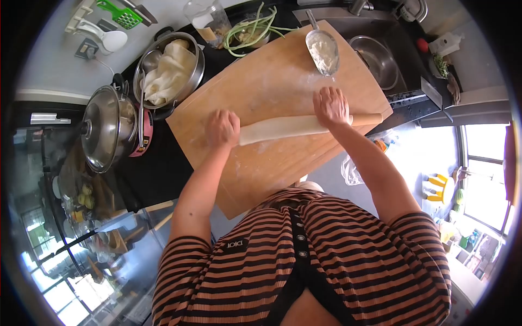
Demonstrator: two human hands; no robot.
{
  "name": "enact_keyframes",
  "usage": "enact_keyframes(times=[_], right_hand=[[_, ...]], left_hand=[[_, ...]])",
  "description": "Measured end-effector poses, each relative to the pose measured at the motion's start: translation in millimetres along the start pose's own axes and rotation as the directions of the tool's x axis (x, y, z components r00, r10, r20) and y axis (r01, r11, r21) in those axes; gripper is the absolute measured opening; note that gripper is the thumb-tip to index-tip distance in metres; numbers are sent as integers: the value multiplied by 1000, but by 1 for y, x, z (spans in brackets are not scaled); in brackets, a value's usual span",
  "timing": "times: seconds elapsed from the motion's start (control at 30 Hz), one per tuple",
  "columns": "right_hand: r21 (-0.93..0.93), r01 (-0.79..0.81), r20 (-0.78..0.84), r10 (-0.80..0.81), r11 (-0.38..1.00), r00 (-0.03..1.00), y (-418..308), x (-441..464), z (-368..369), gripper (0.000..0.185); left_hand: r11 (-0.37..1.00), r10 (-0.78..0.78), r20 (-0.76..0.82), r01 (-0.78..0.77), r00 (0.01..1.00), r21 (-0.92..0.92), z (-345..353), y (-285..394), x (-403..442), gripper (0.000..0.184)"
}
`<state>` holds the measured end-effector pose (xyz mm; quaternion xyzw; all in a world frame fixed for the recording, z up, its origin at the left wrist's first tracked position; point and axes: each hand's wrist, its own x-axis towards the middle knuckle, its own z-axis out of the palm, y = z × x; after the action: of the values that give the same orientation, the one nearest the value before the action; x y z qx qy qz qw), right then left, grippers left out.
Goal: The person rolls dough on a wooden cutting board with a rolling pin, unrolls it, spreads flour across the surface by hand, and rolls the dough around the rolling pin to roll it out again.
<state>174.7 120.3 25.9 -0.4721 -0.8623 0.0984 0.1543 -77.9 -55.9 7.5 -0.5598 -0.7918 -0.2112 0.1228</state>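
Note:
A long roll of white dough (283,129) is wrapped around a wooden rolling pin (367,119) on the floured wooden board (261,179). My left hand (223,129) is closed at the dough's left end, where the pin's end is hidden. Near the dough's right end, my right hand (331,107) is closed over the roll, with bare pin showing beyond it. Above my right hand, a metal scoop of flour (322,51) lies on the board.
A steel pot with a white cloth (171,70) stands left of the board, beside a lidded pot (100,130). Green beans (255,27) lie over a bowl behind the board, near a jar (209,24). The sink holds a metal basin (375,60).

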Motion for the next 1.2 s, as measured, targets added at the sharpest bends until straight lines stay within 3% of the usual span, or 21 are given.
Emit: enact_keyframes(times=[0.07,0.13,0.17,0.2,0.27,0.37,0.4,0.47,0.53,0.57,0.67,0.73,0.8,0.9,1.0,1.07,1.17,1.2], right_hand=[[-119,56,-139,-73,991,988,-6,17,9,27],[-100,150,-215,-169,984,962,-28,1,14,26],[-3,219,-278,-211,976,937,-42,-13,22,25],[-116,261,-232,-282,958,931,-57,-30,28,23],[83,286,-149,-272,955,951,-62,-45,31,22],[13,277,-119,-273,961,955,-61,-11,36,24],[18,243,-80,-241,970,967,-63,5,26,28],[-14,140,-190,-140,990,972,-56,22,23,31],[-31,94,-231,-99,995,968,-30,12,13,33],[-68,49,-91,-55,996,994,-3,3,21,32],[-29,80,25,-80,996,997,11,-24,3,31],[-30,148,-7,-148,989,989,20,-49,7,29],[-5,229,16,-229,973,973,23,-79,-2,27],[-30,125,37,-124,992,992,11,-92,-17,26],[28,137,-5,-137,990,991,13,-54,-2,25],[34,116,-76,-113,993,991,15,-24,5,26],[-37,92,-141,-96,995,985,5,1,-4,28],[-8,109,-105,-109,994,988,5,-5,-2,28]], left_hand=[[997,-18,-64,22,998,71,4,-3,20,19],[996,86,-252,-87,964,6,-2,30,21,19],[989,127,-330,-143,935,-24,-3,49,11,19],[987,142,-308,-156,941,-23,-1,65,0,19],[983,174,-277,-185,945,-15,4,84,-11,19],[993,87,-45,-90,995,-78,29,68,5,20],[991,39,-53,-46,998,-122,31,63,13,21],[978,-44,-70,28,997,-209,30,46,30,22],[1000,5,-94,-7,996,-29,26,11,7,25],[998,30,-100,-24,994,58,24,1,-4,26],[998,54,29,-54,998,24,10,0,-12,27],[998,60,130,-58,990,-20,1,5,-35,26],[1000,-13,156,11,988,17,-12,19,-72,24],[997,36,181,-23,983,-72,-29,28,-77,22],[982,85,40,-77,996,-171,-2,9,-52,22],[986,-24,155,50,988,-162,-5,5,-17,22],[987,-119,-10,117,993,-113,12,-7,10,33],[979,-167,91,176,982,-105,7,-3,7,37]])
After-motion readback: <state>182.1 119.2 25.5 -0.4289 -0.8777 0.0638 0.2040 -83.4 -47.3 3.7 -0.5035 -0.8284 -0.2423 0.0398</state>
